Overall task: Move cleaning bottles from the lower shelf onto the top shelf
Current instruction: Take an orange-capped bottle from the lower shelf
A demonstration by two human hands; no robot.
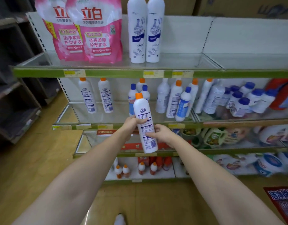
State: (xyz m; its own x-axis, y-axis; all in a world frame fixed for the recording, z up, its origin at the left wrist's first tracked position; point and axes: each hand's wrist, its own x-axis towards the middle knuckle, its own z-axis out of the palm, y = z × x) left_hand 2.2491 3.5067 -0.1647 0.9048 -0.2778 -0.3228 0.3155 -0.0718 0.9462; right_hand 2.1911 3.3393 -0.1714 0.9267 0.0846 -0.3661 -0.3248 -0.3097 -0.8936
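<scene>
I hold a white cleaning bottle [144, 125] with an orange cap upright in front of the shelves. My left hand [131, 124] grips its middle from the left, and my right hand [161, 133] holds its lower part from the right. Two tall white bottles [145, 31] stand on the top shelf [107, 73]. Two more orange-capped bottles [96, 96] stand at the left of the lower shelf [123, 125], with several others [175, 99] to the right.
Two pink detergent bags [84, 30] stand at the left of the top shelf; bare shelf surface lies right of the tall bottles. Blue-capped bottles [247, 98] crowd the lower shelf's right end. Dark racks [13, 95] stand at far left. Small orange bottles [141, 168] sit lower down.
</scene>
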